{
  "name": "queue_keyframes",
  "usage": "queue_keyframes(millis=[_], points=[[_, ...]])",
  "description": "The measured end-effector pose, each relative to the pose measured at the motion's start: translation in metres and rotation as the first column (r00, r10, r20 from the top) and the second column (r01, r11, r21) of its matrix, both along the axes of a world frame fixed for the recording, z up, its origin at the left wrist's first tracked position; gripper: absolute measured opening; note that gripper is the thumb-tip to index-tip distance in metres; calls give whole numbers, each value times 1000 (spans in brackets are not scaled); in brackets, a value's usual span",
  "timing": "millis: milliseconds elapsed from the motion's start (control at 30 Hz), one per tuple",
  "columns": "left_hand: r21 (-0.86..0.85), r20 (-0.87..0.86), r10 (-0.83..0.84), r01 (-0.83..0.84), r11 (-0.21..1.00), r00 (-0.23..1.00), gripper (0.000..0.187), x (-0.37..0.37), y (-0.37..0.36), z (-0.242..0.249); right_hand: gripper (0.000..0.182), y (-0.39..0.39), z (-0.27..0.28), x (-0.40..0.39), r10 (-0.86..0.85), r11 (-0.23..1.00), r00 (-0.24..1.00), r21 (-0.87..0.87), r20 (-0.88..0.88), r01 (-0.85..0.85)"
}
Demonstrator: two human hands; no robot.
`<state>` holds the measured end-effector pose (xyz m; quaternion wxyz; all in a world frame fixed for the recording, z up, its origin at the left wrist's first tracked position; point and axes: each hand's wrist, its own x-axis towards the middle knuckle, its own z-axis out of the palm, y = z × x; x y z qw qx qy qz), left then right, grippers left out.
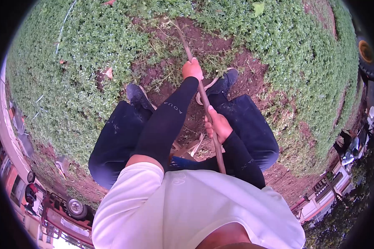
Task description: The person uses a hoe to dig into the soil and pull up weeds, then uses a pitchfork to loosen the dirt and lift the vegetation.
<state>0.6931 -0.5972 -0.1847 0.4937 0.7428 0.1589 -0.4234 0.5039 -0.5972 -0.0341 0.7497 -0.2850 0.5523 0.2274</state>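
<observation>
A long wooden pole (pixel 206 98), like a tool handle, runs from near my waist out to the ground between my feet. My left hand (pixel 192 69) is wrapped round it farther out, past my shoes. Closer to my body, my right hand (pixel 219 125) grips the same pole with the thumb lying along it. The pole's far end reaches pulled-up weeds (pixel 164 50) and bare soil (pixel 199 35); whether a tool head is fixed there, I cannot make out.
Low green plants (pixel 99 41) spread around the dug patch. My dark shoes (pixel 139 96) stand either side of the pole. Wood pieces (pixel 191 148) lie below me. A vehicle with a wheel (pixel 76 207) and a person (pixel 30 195) are at lower left; a yellow-hubbed wheel (pixel 365 53) is far right.
</observation>
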Motion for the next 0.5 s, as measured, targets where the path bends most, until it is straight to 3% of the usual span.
queue_keyframes(millis=[67, 167, 233, 300, 400, 433, 500], points=[[58, 10, 39, -40, 998, 999, 49, -73, 10, -21, 50, 2, 22, -48, -21, 997, 989, 74, -144, 32], [61, -200, 33, -21, 998, 979, 47, -140, 23, 15, 50, 14, 65, -89, -12, 995, 979, 94, -201, 31], [36, -262, 31, -23, 999, 965, 46, -147, 28, 28, 51, 24, 81, -92, 31, 1000, 965, 5, -260, -30], [-109, -266, 191, -226, 968, 945, 44, -134, 38, 35, 50, 36, 79, -83, 54, 998, 973, -18, -226, -60], [-95, -189, 252, -273, 957, 949, 40, -60, 54, 46, 50, 41, 49, -35, 151, 987, 983, -45, -105, -156], [-209, -185, 350, -384, 899, 918, 39, -37, 59, 17, 50, 40, 42, -20, 187, 979, 979, -65, -79, -193], [-250, -168, 435, -466, 849, 884, 38, 38, 69, 23, 49, 39, 31, 35, 214, 975, 977, -58, -6, -214]])
